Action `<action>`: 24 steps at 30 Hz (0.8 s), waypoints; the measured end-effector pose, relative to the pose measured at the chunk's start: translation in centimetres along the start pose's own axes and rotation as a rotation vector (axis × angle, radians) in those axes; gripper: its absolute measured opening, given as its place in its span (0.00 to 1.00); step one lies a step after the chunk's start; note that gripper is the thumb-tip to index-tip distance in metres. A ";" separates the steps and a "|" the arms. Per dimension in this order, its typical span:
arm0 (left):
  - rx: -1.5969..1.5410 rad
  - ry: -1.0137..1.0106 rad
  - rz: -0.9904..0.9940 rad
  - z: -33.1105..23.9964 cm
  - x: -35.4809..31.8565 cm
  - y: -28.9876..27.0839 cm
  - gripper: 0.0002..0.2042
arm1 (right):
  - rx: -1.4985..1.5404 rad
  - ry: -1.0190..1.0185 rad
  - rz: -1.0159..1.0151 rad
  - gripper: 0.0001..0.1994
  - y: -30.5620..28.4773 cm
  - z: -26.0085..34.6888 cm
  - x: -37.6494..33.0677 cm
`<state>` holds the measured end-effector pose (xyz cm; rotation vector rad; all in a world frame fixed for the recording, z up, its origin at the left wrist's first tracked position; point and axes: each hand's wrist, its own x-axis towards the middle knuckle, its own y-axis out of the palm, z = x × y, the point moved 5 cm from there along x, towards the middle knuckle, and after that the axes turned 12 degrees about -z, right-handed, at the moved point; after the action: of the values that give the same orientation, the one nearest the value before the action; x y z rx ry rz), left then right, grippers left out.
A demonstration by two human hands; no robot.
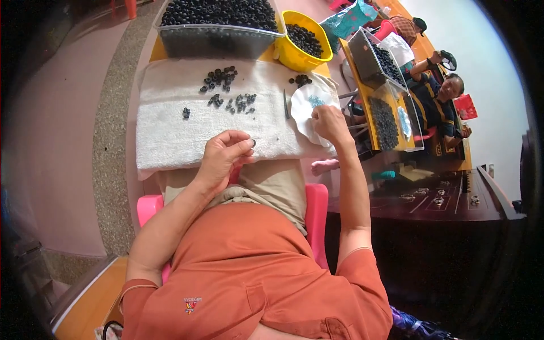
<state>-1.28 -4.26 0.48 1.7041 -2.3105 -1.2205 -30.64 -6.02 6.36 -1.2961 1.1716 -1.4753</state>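
My left hand (224, 156) rests at the near edge of a white towel (170, 133) and pinches one small dark ring (252, 143) between thumb and fingers. My right hand (330, 122) reaches to a white plate (303, 110) at the towel's right end, fingertips on small blue pieces (315, 101) lying there; whether it grips one is hidden. Loose groups of black rings (220, 78) and smaller rings (238, 103) lie on the towel beyond my left hand. A thin grey tool (287, 105) lies beside the plate.
A clear tub full of black rings (218, 22) and a yellow bowl (292, 54) of the same stand at the table's far edge. To the right, another person (442, 99) sits by clear boxes (377, 62) of black parts. A dark wooden table (442, 198) stands near right.
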 end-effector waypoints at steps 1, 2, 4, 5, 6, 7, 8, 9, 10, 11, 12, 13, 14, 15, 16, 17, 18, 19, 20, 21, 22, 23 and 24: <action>0.000 0.002 0.000 0.1 0.0 0.0 0.06 | 0.001 -0.001 -0.001 0.10 0.0 0.0 0.0; -0.006 0.000 0.007 0.2 0.1 0.0 0.06 | 0.016 -0.005 0.003 0.10 0.0 0.1 0.0; -0.013 -0.002 0.015 0.3 0.1 0.0 0.06 | 0.032 -0.009 0.007 0.11 0.1 -0.1 0.0; 0.000 0.001 0.012 0.3 0.1 0.0 0.06 | 0.037 -0.021 0.005 0.11 0.2 -0.2 0.0; 0.013 0.004 0.007 0.3 0.1 0.0 0.07 | 0.042 -0.035 0.004 0.10 0.3 -0.2 0.0; 0.013 0.004 0.006 0.3 0.1 0.0 0.07 | 0.043 -0.036 0.005 0.10 0.4 -0.5 0.0; 0.007 -0.001 0.012 0.2 0.1 0.2 0.06 | 0.110 -0.071 -0.085 0.10 -0.1 -0.7 -0.1; 0.000 -0.005 0.012 0.2 0.0 0.1 0.06 | 0.180 -0.110 -0.171 0.10 -0.9 0.1 -0.2; -0.001 -0.005 0.006 0.1 0.0 0.0 0.06 | 0.184 -0.114 -0.168 0.10 -1.2 0.6 -0.3; 0.013 -0.001 0.001 0.0 -0.1 0.0 0.06 | 0.244 -0.084 -0.187 0.10 -1.9 0.9 -0.4; 0.028 0.001 0.003 0.0 -0.1 0.0 0.06 | 0.300 -0.051 -0.207 0.10 -2.6 1.2 -0.6; 0.028 0.001 0.002 0.0 -0.1 0.0 0.06 | 0.410 -0.081 -0.216 0.09 -2.6 1.3 -0.9; 0.023 -0.002 0.017 0.1 0.0 0.1 0.06 | 0.411 -0.081 -0.216 0.09 -2.5 1.8 -1.2; 0.018 -0.003 0.031 0.1 0.0 0.2 0.06 | 0.714 0.010 -0.139 0.08 -2.2 2.7 -1.7; 0.019 -0.001 0.027 0.1 0.0 0.1 0.06 | 1.016 0.103 -0.055 0.08 -1.7 3.5 -2.1; 0.023 0.001 0.042 0.2 0.0 0.1 0.06 | 1.147 0.091 0.041 0.06 -1.3 4.4 -2.6; 0.026 0.001 0.055 0.2 0.0 0.1 0.06 | 1.201 0.291 0.190 0.05 -1.1 6.0 -3.4; 0.030 0.002 0.058 0.3 0.0 0.2 0.06 | 1.310 0.195 0.203 0.05 -0.6 7.3 -3.9; 0.016 -0.021 0.086 0.4 -0.1 0.4 0.06 | 1.417 0.095 0.216 0.05 -0.1 8.5 -4.5; 0.000 -0.042 0.110 0.5 -0.1 0.5 0.06 | 1.436 0.124 0.281 0.04 0.1 9.6 -4.9; 0.001 -0.040 0.108 0.5 -0.2 0.5 0.06 | 1.453 0.153 0.347 0.04 0.2 10.6 -5.3; 0.011 -0.029 0.135 0.4 -0.3 0.8 0.07 | 1.543 0.191 0.401 0.04 0.9 11.1 -5.6; 0.020 -0.019 0.162 0.3 -0.4 0.9 0.07 | 1.545 0.188 0.403 0.04 0.9 11.5 -5.7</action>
<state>-1.99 -3.64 0.97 1.4820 -2.4248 -1.1922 -18.57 -2.08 4.60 0.1386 0.1010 -1.5496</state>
